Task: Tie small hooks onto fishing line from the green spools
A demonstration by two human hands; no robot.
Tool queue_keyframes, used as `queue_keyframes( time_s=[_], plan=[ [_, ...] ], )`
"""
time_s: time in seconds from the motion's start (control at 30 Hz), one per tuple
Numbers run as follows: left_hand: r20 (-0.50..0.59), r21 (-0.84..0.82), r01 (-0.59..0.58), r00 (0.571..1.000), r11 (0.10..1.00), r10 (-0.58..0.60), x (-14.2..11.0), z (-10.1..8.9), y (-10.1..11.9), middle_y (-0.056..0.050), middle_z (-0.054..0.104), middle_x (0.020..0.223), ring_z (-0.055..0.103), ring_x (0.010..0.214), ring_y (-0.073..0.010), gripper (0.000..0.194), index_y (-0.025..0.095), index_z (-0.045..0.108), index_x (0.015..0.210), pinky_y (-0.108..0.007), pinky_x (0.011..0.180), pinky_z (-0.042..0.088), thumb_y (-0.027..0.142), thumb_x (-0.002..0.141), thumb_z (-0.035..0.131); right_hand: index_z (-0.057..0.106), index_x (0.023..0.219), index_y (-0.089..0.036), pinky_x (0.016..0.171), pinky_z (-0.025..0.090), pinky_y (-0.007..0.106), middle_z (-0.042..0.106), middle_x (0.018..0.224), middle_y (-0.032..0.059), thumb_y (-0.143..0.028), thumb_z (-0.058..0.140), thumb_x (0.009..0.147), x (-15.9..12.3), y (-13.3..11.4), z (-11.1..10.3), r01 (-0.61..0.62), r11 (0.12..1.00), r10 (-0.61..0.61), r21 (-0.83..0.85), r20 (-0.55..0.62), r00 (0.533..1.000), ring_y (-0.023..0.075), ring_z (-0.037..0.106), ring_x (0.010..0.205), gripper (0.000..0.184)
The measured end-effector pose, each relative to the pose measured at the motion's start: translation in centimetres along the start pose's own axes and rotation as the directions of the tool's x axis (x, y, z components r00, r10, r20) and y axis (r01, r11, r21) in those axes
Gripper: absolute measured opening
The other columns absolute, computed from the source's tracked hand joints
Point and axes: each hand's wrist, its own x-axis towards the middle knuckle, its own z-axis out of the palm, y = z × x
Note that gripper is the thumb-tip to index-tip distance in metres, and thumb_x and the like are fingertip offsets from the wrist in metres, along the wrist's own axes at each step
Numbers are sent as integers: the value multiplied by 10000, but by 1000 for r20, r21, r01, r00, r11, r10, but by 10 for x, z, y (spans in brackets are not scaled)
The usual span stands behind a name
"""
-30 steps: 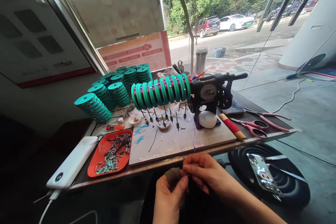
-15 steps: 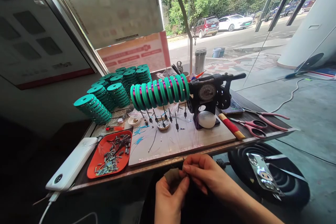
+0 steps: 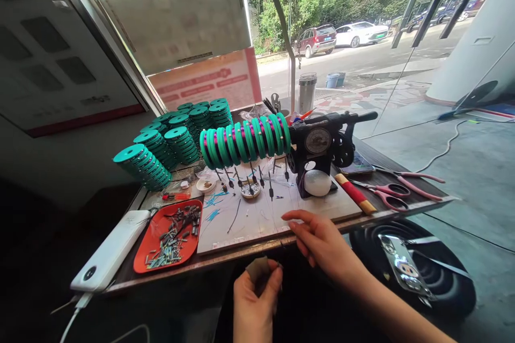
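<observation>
Wrap (image 3: 257,266), probably thin, soft and light, best held by its folded edge, at the pressed-together thumb and index of the left hand (image 3: 256,305), below the table's near edge (image 3: 237,254), right hand (image 3: 324,244) fingertips parted.

Bare right hand (image 3: 322,241): was meeting the left just below the near edge of the pale rectangular board (image 3: 241,225), now parted and raised to that edge, fingers loosened | bare left hand (image 3: 255,295): slightly farther below the board
</observation>
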Motion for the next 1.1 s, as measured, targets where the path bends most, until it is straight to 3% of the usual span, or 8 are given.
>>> queue_keyframes(
  time_s=[0.1, 0.2, 0.27, 0.43, 0.53, 0.67, 0.8, 1.1],
  plan=[
    [-29, 50, -57, 998, 997, 58, 4, -2, 0, -16, 670, 592, 574, 556, -124, 263, 139, 679, 650, -214, 561, 453, 306, 485, 797, 563, 927, -167, 357, 206, 208, 398, 363, -97, -318, 555, 764, 10, -9, 4, -6, 993, 10, -115, 34, 999, 80, 337, 306, 222],
    [-33, 168, -137, 989, 976, 145, 9, -5, -2, -30, 692, 633, 605, 610, -158, 218, 144, 680, 672, -238, 606, 470, 296, 541, 764, 573, 697, -176, 386, 176, 220, 397, 349, -88, -173, 599, 707, 16, -17, 10, -2, 984, 13, -176, 61, 998, 70, 330, 335, 29],
    [-35, 236, -174, 982, 956, 188, 12, -7, -4, -30, 690, 641, 606, 616, -163, 198, 148, 682, 696, -237, 597, 468, 294, 576, 741, 530, 590, -177, 396, 164, 222, 397, 359, -82, -119, 600, 679, 18, -19, 11, -1, 984, 14, -178, 71, 997, 67, 325, 362, 127],
    [-65, 252, -240, 962, 938, 264, 12, -9, -3, -16, 672, 687, 600, 671, -161, 254, 170, 683, 830, -237, 648, 465, 273, 602, 725, 520, 658, -178, 331, 172, 190, 384, 365, -98, -277, 580, 721, 10, -12, 6, -93, 995, 99, -38, 238, 966, 50, 285, 306, 132],
    [37, 153, -167, 986, 974, 164, 4, -5, 4, -36, 671, 690, 595, 678, -171, 304, 155, 694, 844, -260, 676, 466, 329, 596, 724, 516, 703, -170, 293, 189, 169, 389, 377, -103, -409, 575, 707, 2, -6, 4, -176, 981, 136, 88, 342, 930, 38, 257, 291, 247],
    [187, 82, -9, 982, 997, -7, -5, 1, 12, -72, 685, 703, 602, 700, -193, 299, 136, 705, 776, -288, 684, 464, 386, 612, 706, 495, 715, -156, 291, 149, 151, 479, 461, -72, -418, 603, 678, -4, 2, 4, -219, 950, 128, 224, 360, 924, 11, 242, 311, 285],
    [296, 76, -18, 955, 997, -6, -6, 3, 13, -92, 692, 732, 614, 766, -225, 234, 136, 693, 720, -331, 760, 446, 341, 609, 720, 497, 714, -152, 299, 112, 158, 381, 368, -113, -394, 618, 687, -3, 6, 4, -241, 925, 121, 292, 375, 919, 6, 197, 288, 272],
    [250, 9, 35, 968, 999, -36, -6, 4, 8, -83, 707, 681, 633, 697, -222, 250, 142, 701, 671, -336, 731, 453, 356, 556, 755, 501, 709, -144, 299, 88, 160, 368, 361, -121, -390, 650, 669, -4, 6, 4, -256, 904, 126, 341, 360, 925, 1, 192, 293, 291]
  ],
)
